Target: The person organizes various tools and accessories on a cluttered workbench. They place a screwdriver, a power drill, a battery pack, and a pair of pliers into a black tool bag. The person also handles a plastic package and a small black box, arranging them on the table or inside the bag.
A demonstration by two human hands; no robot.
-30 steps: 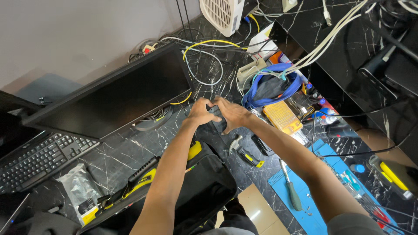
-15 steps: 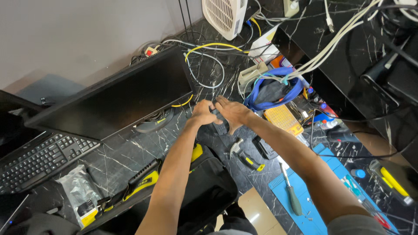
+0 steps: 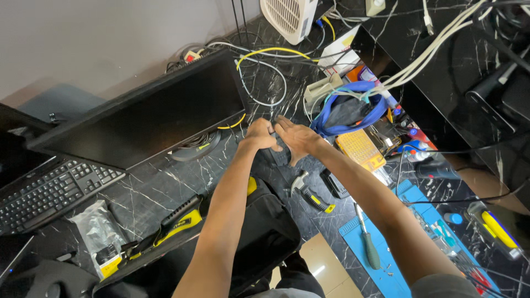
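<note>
Listing left to right: keyboard at nine o'clock; monitor; your left hand and right hand, touching, both grips curled on a small dark part lying between them on the worktop; hammer at five o'clock.

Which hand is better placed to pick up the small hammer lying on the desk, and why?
Probably the right hand: the small hammer lies just below its forearm, while the left hand sits further off.
</note>
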